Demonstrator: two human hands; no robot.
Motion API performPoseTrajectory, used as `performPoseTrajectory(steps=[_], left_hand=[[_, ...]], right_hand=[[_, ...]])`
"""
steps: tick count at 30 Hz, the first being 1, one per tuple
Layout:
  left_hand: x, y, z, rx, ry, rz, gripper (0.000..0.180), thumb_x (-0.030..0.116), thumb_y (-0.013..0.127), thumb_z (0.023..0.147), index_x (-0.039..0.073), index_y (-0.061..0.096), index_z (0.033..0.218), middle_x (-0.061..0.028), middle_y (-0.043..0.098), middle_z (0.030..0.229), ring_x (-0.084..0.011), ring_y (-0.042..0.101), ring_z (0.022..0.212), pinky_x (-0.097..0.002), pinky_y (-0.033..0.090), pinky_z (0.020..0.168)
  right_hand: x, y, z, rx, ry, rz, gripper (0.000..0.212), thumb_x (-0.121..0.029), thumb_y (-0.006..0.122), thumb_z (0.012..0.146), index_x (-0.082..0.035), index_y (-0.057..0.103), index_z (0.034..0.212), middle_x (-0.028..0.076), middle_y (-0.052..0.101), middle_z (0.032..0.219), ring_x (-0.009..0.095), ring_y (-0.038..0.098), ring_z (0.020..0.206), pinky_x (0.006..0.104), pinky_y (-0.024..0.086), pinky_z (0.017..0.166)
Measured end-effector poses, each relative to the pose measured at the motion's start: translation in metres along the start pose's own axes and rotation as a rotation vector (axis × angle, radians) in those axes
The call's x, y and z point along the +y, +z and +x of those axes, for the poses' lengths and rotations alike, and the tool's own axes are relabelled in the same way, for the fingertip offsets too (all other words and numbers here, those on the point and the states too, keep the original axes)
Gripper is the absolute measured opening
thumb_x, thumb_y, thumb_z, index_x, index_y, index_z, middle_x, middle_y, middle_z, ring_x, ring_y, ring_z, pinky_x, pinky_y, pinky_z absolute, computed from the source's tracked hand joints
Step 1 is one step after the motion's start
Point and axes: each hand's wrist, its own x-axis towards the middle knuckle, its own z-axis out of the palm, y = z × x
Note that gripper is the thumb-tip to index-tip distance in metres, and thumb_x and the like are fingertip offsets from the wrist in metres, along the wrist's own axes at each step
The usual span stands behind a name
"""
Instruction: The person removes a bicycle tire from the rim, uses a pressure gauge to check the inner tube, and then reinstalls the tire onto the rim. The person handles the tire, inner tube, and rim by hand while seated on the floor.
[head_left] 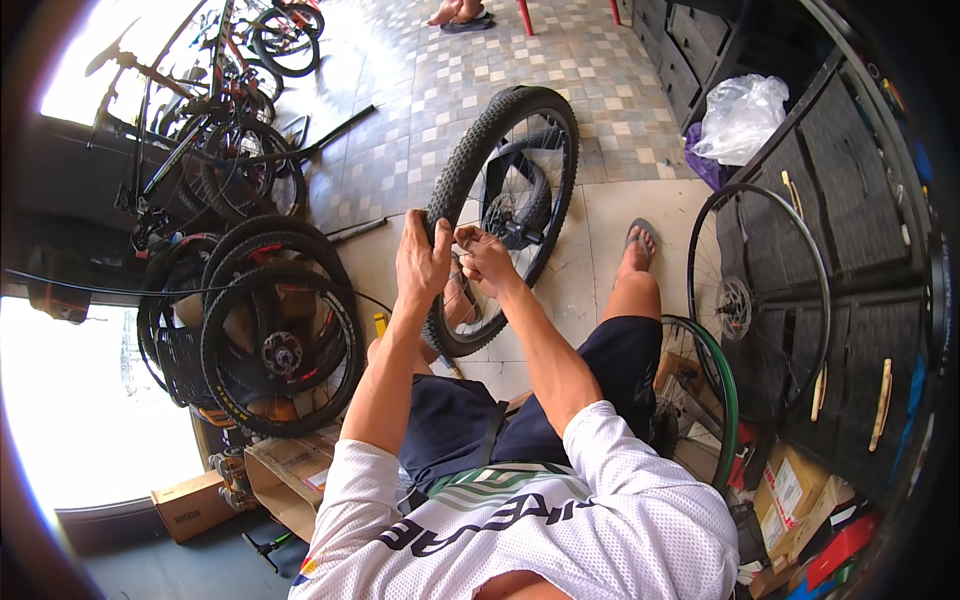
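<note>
A bicycle wheel with a knobby black tire stands upright and tilted in front of me, between my legs. My left hand is wrapped round the near left side of the tire, thumb on top. Just inside the rim, my right hand has its fingers curled together in a pinch beside the left thumb. Whatever they hold there is too small or hidden to name. Through the spokes shows the hub. A thick black loop, like a tire or tube, appears behind them.
Several wheels with tires are stacked at my left, below parked bicycles. To the right, a bare wheel leans on dark drawers, near a green-rimmed wheel. A plastic bag and cardboard boxes are also there. Another person's feet show far ahead.
</note>
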Motion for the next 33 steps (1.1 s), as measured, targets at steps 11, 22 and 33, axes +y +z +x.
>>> performPoseTrajectory(steps=[11, 22, 33], left_hand=[[0.026, -0.001, 0.001, -0.047, -0.061, 0.09, 0.069, 0.049, 0.084, 0.075, 0.0, 0.057, 0.115, -0.0259, 0.069, 0.1, -0.0448, 0.067, 0.094, -0.0493, 0.051, 0.081], [0.06, -0.174, -0.004, -0.018, -0.047, -0.618, 0.029, 0.019, 0.077, 0.09, 0.003, 0.063, 0.109, -0.0025, 0.063, 0.082, -0.0119, 0.06, 0.063, -0.0282, 0.051, 0.055], [-0.178, -0.177, -0.093, 0.265, -0.712, -1.107, 0.059, 0.065, 0.062, 0.092, 0.006, 0.064, 0.099, -0.0075, 0.062, 0.075, -0.0243, 0.061, 0.058, -0.0404, 0.053, 0.056]], right_hand=[[-0.013, -0.061, -0.055, 0.444, -0.18, 0.148, 0.012, -0.027, 0.059, 0.103, -0.016, 0.062, 0.105, -0.003, 0.05, 0.077, 0.007, 0.028, 0.044, 0.0238, 0.025, 0.041], [-0.116, -0.157, -0.083, 1.002, -0.511, -0.909, 0.069, -0.058, 0.066, 0.09, -0.002, 0.061, 0.13, 0.013, 0.066, 0.117, 0.026, 0.062, 0.106, 0.0378, 0.05, 0.087], [-0.318, 0.124, -0.189, 0.246, -0.715, -1.392, 0.062, -0.057, 0.063, 0.095, 0.001, 0.07, 0.114, 0.005, 0.069, 0.093, 0.012, 0.059, 0.08, 0.0261, 0.048, 0.075]])
